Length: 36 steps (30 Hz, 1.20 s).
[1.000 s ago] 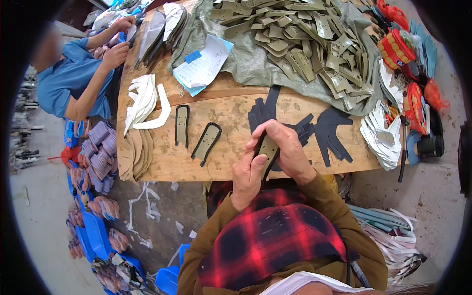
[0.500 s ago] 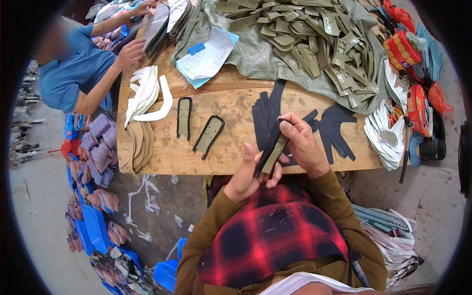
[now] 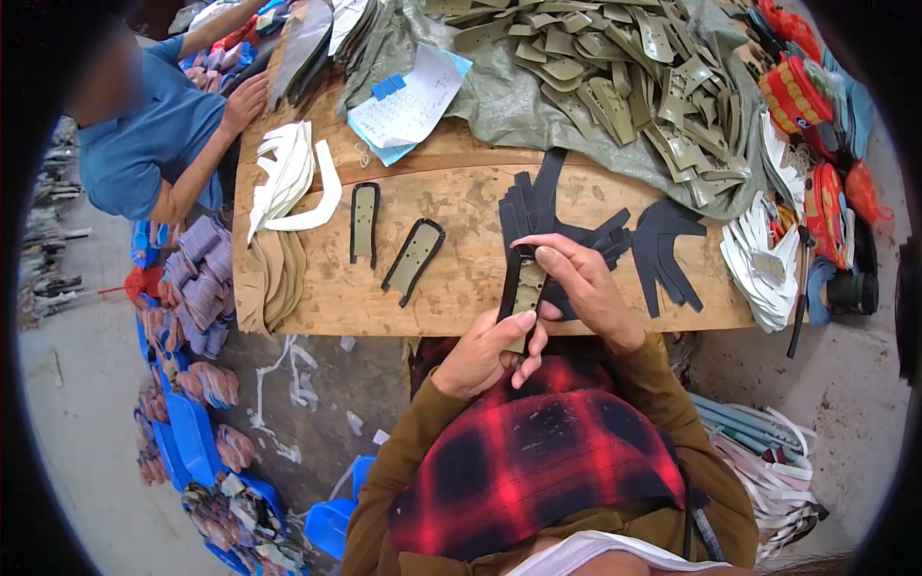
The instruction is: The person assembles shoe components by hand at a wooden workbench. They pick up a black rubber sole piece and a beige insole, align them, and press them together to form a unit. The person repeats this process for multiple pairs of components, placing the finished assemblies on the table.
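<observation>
Over the table's near edge I hold an olive, curved plastic plate [image 3: 528, 286] with small holes and a black fabric strip along its edge. My left hand [image 3: 490, 350] is closed round its lower end, thumb on the face. At the upper end, my right hand [image 3: 588, 288] pinches the plate and strip between thumb and fingers. Just beyond lies a pile of black fabric strips [image 3: 543, 202], with curved black pieces [image 3: 663, 252] to its right. Two black-edged olive plates, one upright [image 3: 364, 226] and one slanted [image 3: 414, 259], lie on the wood to the left.
A heap of olive plates [image 3: 624, 86] rests on a green-grey sheet [image 3: 490, 120] at the back. Paper [image 3: 408, 108], white cut pieces [image 3: 280, 182] and tan pieces [image 3: 272, 278] lie on the wooden table [image 3: 461, 312]. A co-worker in blue [image 3: 154, 125] is at far left.
The held plate has turned so its holed face shows more, and it stands more upright. My left fingers have closed round its lower end. The co-worker's upper hand has moved out of view.
</observation>
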Motion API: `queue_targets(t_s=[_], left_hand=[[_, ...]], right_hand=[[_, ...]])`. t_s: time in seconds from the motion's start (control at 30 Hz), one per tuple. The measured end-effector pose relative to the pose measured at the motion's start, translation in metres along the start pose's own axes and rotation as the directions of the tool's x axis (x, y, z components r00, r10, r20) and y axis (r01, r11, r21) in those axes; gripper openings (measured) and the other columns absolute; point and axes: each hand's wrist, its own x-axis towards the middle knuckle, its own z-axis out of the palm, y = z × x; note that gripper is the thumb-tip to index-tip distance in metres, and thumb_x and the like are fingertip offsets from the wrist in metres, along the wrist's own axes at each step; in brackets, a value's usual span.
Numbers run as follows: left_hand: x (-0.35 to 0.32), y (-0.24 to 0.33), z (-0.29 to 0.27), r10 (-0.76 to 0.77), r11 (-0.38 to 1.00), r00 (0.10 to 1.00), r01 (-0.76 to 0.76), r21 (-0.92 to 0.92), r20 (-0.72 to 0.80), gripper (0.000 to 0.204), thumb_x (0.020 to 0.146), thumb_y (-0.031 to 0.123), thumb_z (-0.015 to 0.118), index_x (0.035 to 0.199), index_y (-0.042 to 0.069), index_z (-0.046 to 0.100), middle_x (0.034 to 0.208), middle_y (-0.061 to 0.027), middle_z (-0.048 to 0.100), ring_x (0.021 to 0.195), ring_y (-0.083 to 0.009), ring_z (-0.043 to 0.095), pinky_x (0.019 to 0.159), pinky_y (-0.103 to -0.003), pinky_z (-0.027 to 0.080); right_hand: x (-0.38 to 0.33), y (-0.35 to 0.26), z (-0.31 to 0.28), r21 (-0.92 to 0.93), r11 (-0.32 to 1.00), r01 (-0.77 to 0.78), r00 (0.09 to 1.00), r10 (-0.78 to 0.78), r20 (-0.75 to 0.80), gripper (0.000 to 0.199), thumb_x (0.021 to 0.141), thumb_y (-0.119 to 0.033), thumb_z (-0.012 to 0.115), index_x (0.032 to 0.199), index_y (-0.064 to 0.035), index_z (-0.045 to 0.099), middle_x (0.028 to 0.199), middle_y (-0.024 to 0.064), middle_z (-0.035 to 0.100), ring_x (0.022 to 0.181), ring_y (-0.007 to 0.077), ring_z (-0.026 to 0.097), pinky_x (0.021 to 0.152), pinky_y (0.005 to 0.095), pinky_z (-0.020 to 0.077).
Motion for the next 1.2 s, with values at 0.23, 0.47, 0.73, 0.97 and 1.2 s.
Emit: queue_targets(t_s=[0.23, 0.47, 0.73, 0.97, 1.2], left_hand=[[-0.005, -0.005, -0.011, -0.008, 0.999, 0.999, 0.005, -0.046, -0.053, 0.03, 0.101, 0.022, 0.049, 0.121, -0.001, 0.05, 0.08, -0.0047, 0.053, 0.058, -0.0121, 0.054, 0.04, -0.022, 0.042], [-0.016, 0.022, -0.028, 0.507, 0.708, 0.736, -0.059, 0.703, -0.449, 0.036, 0.093, 0.02, 0.064, 0.12, -0.001, 0.053, 0.07, -0.0052, 0.059, 0.056, -0.0135, 0.057, 0.047, -0.027, 0.046], [-0.017, 0.024, -0.061, 0.918, -0.267, 0.353, 0.21, 0.941, 0.182, 0.04, 0.085, 0.019, 0.074, 0.117, 0.0, 0.06, 0.089, -0.0073, 0.065, 0.077, -0.0157, 0.062, 0.067, -0.028, 0.05], [0.022, -0.04, -0.032, 0.484, 0.562, 0.837, -0.076, 0.823, -0.254, 0.019, 0.091, 0.018, 0.069, 0.098, 0.001, 0.067, 0.072, -0.0008, 0.063, 0.06, -0.0068, 0.056, 0.055, -0.022, 0.046], [0.034, -0.029, -0.009, 0.422, 0.86, 0.867, -0.289, 0.421, -0.267, 0.02, 0.096, 0.02, 0.063, 0.1, 0.001, 0.068, 0.082, -0.003, 0.068, 0.063, -0.0087, 0.061, 0.056, -0.023, 0.05]], right_hand=[[-0.016, 0.01, 0.019, 0.271, 0.953, -0.136, 0.99, 0.118, 0.083, 0.047, 0.1, -0.015, 0.051, 0.145, -0.0051, 0.037, 0.117, 0.0084, 0.06, 0.097, 0.0117, 0.058, 0.088, 0.0257, 0.0456], [-0.039, 0.014, 0.005, -0.386, 0.911, -0.143, 0.963, 0.038, -0.267, 0.03, 0.089, -0.01, 0.067, 0.117, -0.003, 0.057, 0.095, 0.0093, 0.058, 0.092, 0.0179, 0.059, 0.078, 0.0317, 0.0471], [-0.061, 0.04, 0.005, -0.882, 0.465, 0.081, 0.946, -0.314, -0.079, 0.023, 0.077, -0.011, 0.072, 0.094, -0.0025, 0.06, 0.091, 0.0099, 0.052, 0.087, 0.0297, 0.052, 0.074, 0.0384, 0.0414], [-0.06, 0.039, -0.001, -0.858, 0.485, 0.169, 0.903, -0.425, -0.062, 0.019, 0.076, -0.011, 0.072, 0.092, -0.0061, 0.062, 0.095, 0.0087, 0.057, 0.091, 0.0282, 0.055, 0.079, 0.0399, 0.0417], [-0.027, -0.002, -0.045, -0.766, 0.521, 0.377, 0.862, -0.499, 0.085, 0.026, 0.075, -0.011, 0.076, 0.098, -0.0079, 0.065, 0.099, 0.0087, 0.065, 0.093, 0.0275, 0.06, 0.085, 0.04, 0.0443]])
